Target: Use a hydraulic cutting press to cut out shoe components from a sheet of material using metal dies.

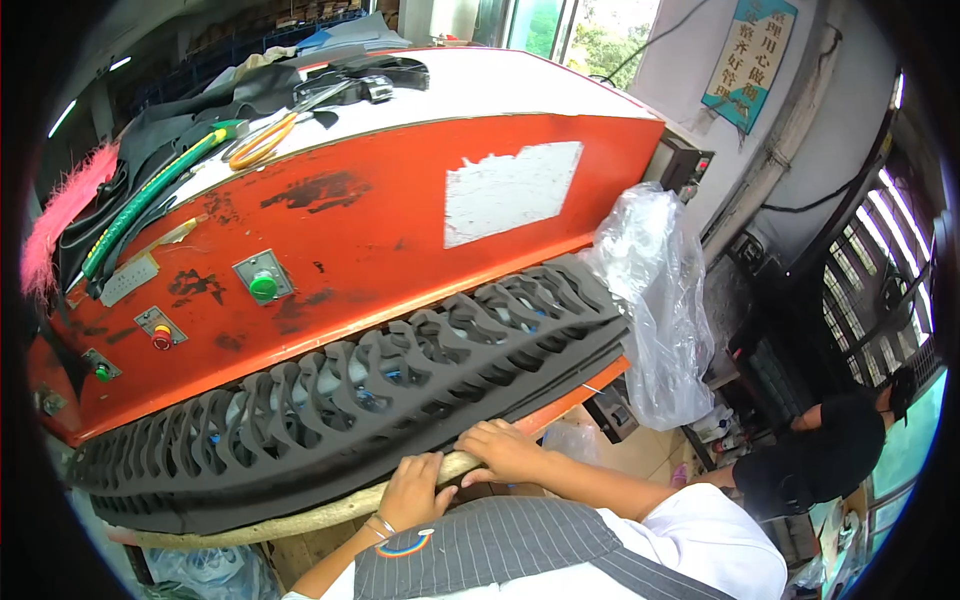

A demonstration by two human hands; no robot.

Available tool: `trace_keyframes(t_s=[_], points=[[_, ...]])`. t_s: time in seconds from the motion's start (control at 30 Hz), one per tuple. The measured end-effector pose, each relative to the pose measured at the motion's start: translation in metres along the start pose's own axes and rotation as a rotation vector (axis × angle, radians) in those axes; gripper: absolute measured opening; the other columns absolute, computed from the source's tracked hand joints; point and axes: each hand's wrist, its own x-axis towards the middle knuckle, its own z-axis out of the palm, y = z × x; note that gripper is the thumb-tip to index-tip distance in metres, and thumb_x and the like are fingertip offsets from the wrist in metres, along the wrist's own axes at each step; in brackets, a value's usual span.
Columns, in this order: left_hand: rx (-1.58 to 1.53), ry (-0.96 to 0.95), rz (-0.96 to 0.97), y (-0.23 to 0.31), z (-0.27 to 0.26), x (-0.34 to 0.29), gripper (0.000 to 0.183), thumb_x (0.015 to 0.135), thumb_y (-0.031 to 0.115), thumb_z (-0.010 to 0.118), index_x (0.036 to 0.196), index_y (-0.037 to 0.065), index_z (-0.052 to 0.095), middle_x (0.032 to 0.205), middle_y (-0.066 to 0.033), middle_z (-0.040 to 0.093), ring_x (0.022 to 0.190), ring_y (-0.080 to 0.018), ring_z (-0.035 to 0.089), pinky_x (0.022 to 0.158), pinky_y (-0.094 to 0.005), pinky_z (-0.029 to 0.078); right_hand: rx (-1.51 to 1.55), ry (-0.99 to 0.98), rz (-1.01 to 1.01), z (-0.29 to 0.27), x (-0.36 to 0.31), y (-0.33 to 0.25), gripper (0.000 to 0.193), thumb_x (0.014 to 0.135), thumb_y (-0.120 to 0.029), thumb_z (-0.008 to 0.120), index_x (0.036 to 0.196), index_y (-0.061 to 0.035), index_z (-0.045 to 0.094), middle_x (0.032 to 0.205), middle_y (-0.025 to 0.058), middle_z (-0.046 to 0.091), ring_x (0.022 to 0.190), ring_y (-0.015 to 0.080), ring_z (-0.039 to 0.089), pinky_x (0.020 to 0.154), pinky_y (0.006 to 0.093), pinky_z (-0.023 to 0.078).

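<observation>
A long dark grey foam sheet (400, 425), its upper part cut into wavy, slatted openings, lies bent along the front of a red machine. More dark layers show beneath it at the right end. Along the foam's near edge runs a pale, rounded rail (300, 520). My left hand (410, 492) is closed over this rail, its fingertips by the foam's lower edge. To the right of it, my right hand (503, 450) also curls over the rail, close to the foam. The undersides of both hands are hidden.
The red machine (400, 225) has green and red buttons and a white top (500, 85) with dark sheets, a hose and cords. Clear plastic sheeting (655, 300) hangs at its right end. Plastic bags (215, 570) sit below the rail. Another person (820, 455) is at far right.
</observation>
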Motion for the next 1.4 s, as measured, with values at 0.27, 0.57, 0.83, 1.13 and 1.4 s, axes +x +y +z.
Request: trace_keyframes(t_s=[0.27,0.57,0.83,1.13,1.4], points=[[0.375,0.373,-0.190,0.010,0.036,0.006,0.047,0.061,0.028,0.081,0.098,0.007,0.060,0.092,-0.0130,0.054,0.089,-0.0343,0.051,0.077,-0.0431,0.044,-0.220,0.139,-0.109,0.029,0.011,-0.001,0.041,0.069,-0.028,0.071,0.104,-0.0109,0.060,0.099,0.0045,0.055,0.098,0.0221,0.052,0.081,0.0354,0.039],[0.406,0.443,-0.341,0.002,0.049,0.025,0.045,0.058,0.031,0.083,0.090,0.006,0.061,0.092,-0.0116,0.054,0.092,-0.0333,0.051,0.081,-0.0422,0.044,-0.242,0.222,-0.061,0.042,0.027,0.015,0.034,0.064,-0.025,0.075,0.087,-0.0078,0.057,0.090,0.0101,0.054,0.091,0.0288,0.053,0.076,0.0391,0.044],[0.328,0.384,-0.393,0.019,0.047,0.018,0.048,0.056,0.031,0.086,0.086,0.003,0.063,0.087,-0.0129,0.055,0.087,-0.0333,0.050,0.078,-0.0415,0.044,-0.205,0.056,-0.061,0.033,0.017,0.011,0.042,0.062,-0.026,0.081,0.091,-0.0039,0.059,0.093,0.0123,0.055,0.095,0.0300,0.053,0.083,0.0393,0.046],[0.009,-0.096,-0.437,0.025,-0.049,0.073,0.035,0.080,0.043,0.068,0.091,0.010,0.073,0.082,-0.0109,0.069,0.078,-0.0303,0.066,0.072,-0.0378,0.052,0.550,-0.533,0.174,-0.108,0.099,0.039,0.021,0.084,-0.016,0.064,0.102,-0.0050,0.067,0.096,0.0139,0.068,0.089,0.0286,0.066,0.076,0.0363,0.051],[0.258,0.457,-0.297,-0.095,-0.041,0.187,0.013,0.081,0.023,0.069,0.087,0.012,0.069,0.088,-0.0028,0.063,0.086,-0.0247,0.061,0.070,-0.0381,0.051,-0.032,-0.014,0.018,-0.044,0.272,0.137,0.027,0.076,-0.018,0.066,0.100,-0.0049,0.070,0.096,0.0169,0.069,0.094,0.0337,0.065,0.080,0.0409,0.051]])
